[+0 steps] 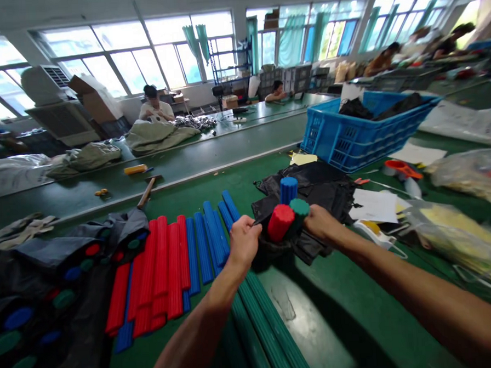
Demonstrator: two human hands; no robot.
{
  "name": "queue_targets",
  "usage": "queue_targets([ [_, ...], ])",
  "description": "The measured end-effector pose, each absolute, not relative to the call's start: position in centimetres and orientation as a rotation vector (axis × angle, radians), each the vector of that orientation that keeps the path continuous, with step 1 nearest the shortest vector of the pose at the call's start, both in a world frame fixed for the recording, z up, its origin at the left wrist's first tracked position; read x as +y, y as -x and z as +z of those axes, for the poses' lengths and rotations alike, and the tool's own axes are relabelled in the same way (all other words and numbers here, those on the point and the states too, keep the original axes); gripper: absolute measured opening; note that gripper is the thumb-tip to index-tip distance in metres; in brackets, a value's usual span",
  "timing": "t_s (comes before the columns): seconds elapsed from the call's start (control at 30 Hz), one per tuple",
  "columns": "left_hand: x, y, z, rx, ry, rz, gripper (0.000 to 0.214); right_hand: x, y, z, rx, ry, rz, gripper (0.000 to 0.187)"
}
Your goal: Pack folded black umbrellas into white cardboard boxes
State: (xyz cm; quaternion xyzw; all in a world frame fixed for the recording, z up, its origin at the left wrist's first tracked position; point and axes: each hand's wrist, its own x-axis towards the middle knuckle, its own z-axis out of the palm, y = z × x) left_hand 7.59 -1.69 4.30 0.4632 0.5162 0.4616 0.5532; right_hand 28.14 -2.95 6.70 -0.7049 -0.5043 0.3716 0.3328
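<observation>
A black fabric bag [274, 252] stands upright, with a red ridged tube [280, 221], a blue ridged tube [288, 190] and a green ridged tube [299, 208] sticking out of its mouth. My left hand [245, 237] pinches the bag's rim on the left side. My right hand [319, 222] is closed at the opposite side, against the green tube; its fingertips are partly hidden, but it appears to hold the rim too. Left of the bag lie rows of red tubes [161, 265] and blue tubes [209, 235]. Long green tubes [264, 315] lie below my left forearm.
Flat black bags [323, 182] lie behind my hands, near a blue crate [350, 140]. Filled black bags [33, 294] sit at left. A hammer [147, 192], orange scissors [403, 168] and plastic bags [462, 238] are on the table. Several people work farther back.
</observation>
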Motion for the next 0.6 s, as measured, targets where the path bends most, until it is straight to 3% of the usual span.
queue_targets([
  [0.17, 0.3, -5.4, 8.6, 1.178, -1.29, 1.2, 0.015, -3.4, -28.0, 10.3, -1.173, 1.652, 1.207, 0.033],
  [0.6, 0.3, -3.1, 11.3, 1.121, -1.219, 1.11, 0.019, -3.7, -27.2, 11.5, -1.06, 1.454, 1.407, 0.032],
])
